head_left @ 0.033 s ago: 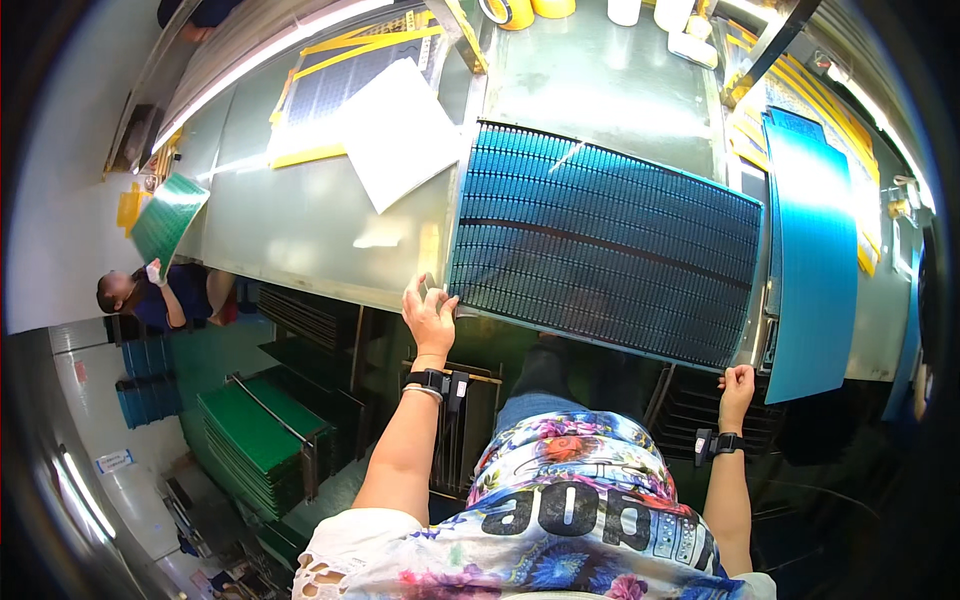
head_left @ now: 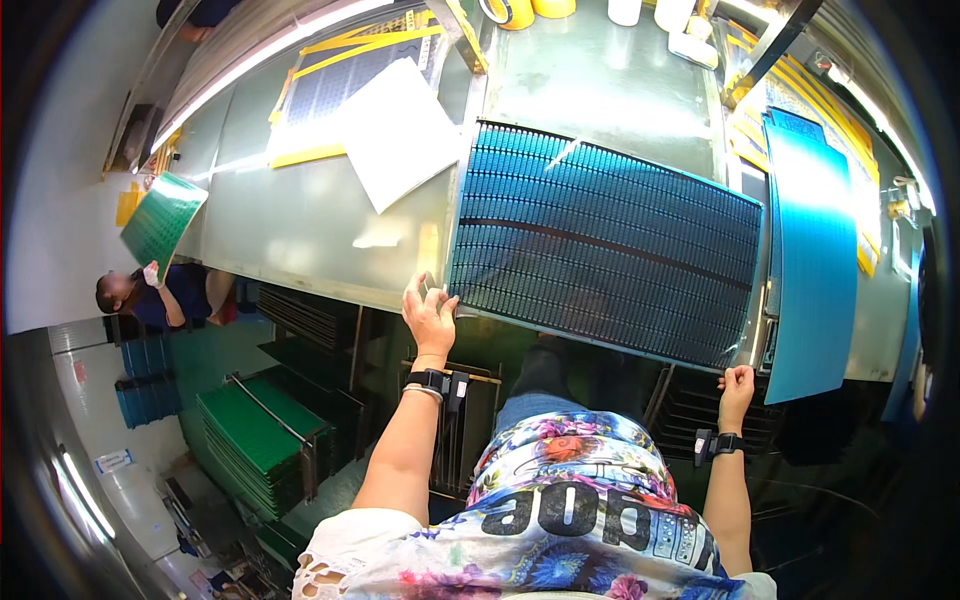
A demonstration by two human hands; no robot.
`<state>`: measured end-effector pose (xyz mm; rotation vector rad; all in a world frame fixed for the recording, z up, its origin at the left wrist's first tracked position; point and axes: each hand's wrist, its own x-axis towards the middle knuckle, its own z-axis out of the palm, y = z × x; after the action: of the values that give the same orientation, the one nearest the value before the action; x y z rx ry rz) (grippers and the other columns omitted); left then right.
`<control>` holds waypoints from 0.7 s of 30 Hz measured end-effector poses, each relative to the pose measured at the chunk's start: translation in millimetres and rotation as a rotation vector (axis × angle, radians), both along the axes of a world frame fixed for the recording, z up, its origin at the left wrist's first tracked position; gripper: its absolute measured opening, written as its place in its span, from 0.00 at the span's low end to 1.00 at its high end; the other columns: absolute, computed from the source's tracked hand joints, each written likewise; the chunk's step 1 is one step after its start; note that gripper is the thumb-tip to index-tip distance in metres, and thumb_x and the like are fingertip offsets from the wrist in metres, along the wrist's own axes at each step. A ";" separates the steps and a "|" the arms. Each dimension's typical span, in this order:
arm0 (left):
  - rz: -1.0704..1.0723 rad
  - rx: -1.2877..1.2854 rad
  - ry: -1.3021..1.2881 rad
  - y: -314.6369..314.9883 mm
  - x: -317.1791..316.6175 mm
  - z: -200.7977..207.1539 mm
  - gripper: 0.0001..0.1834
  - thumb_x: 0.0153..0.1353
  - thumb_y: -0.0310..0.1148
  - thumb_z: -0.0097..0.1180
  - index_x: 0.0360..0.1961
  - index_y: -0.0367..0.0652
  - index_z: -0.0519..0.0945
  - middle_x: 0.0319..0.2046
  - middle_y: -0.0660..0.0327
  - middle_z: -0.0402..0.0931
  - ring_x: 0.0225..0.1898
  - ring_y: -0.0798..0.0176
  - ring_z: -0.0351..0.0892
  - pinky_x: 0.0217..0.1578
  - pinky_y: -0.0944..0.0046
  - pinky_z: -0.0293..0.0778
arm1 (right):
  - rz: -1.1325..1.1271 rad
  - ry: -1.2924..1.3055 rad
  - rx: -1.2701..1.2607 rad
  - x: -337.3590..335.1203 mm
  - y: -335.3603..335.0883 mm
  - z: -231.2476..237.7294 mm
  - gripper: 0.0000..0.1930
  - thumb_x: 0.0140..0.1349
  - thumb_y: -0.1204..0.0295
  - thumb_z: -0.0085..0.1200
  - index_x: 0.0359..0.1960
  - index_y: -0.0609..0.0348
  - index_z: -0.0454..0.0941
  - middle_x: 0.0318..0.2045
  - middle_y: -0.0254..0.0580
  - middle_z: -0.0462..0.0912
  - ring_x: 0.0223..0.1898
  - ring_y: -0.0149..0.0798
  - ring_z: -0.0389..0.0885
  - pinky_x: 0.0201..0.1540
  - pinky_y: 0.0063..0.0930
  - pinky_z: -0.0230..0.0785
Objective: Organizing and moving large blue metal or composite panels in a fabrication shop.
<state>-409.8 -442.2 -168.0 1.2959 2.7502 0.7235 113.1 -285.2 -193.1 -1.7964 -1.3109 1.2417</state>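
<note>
A dark circuit board panel (head_left: 600,240) with a blue sheen and rows of small slots lies in front of me, its near edge at the table's front. At its near left corner, my left hand (head_left: 430,318) has its thumb and fingers curled about the edge. My right hand (head_left: 737,385) is closed in a pinch at the near right corner. Both wrists wear black bands. The fingertips under the panel's edge are hidden.
On the light table (head_left: 300,225) lies a white sheet (head_left: 400,130). A blue panel (head_left: 815,260) stands at the right. Dark green boards (head_left: 255,420) are stacked low at the left. At far left a person holds a green board (head_left: 163,220). Yellow tape rolls (head_left: 510,12) sit at the back.
The green board held by the person at far left has shifted slightly down and left. My hands and the dark panel have not visibly moved.
</note>
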 end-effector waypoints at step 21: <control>-0.455 -0.274 0.097 16.9 -11.9 19.9 0.24 0.54 0.28 0.52 0.55 0.53 0.72 0.61 0.64 0.61 0.66 0.47 0.47 0.62 0.40 0.42 | 0.461 -1.237 0.526 -109.5 227.3 17.1 0.25 0.56 0.74 0.40 0.58 0.61 0.62 0.60 0.42 0.61 0.63 0.50 0.53 0.63 0.51 0.47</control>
<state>-421.7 -425.3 -148.1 1.8232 2.3610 0.2474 3.6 -57.9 -176.0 -1.8797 -2.4856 -0.2704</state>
